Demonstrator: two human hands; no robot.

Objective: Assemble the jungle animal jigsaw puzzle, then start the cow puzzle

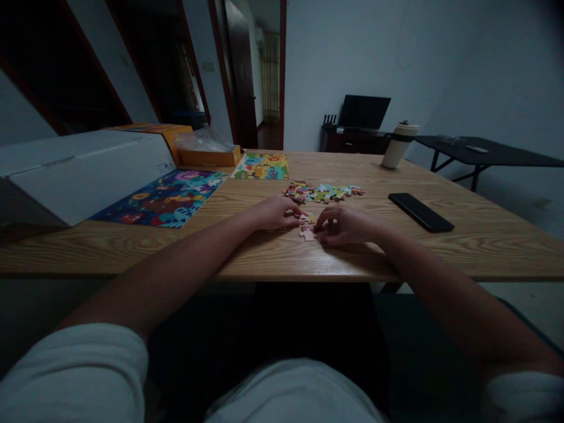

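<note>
Several pink and cream puzzle pieces (307,234) lie together on the wooden table between my hands. My left hand (277,212) rests at their left side, its thumb and fingertips closed on the edge of a piece. From the right, my right hand (346,225) curls over the same pieces, thumb and forefinger pinched at their right edge. The fingers partly hide what they grip. Just beyond lies a loose pile of colourful puzzle pieces (326,192), some overlapping.
A black phone (420,212) lies to the right, with a cream tumbler (399,145) behind it. At left are a white box (88,170), a dark blue picture sheet (165,197), a yellow animal picture (261,166) and an orange box (207,157) holding clear plastic.
</note>
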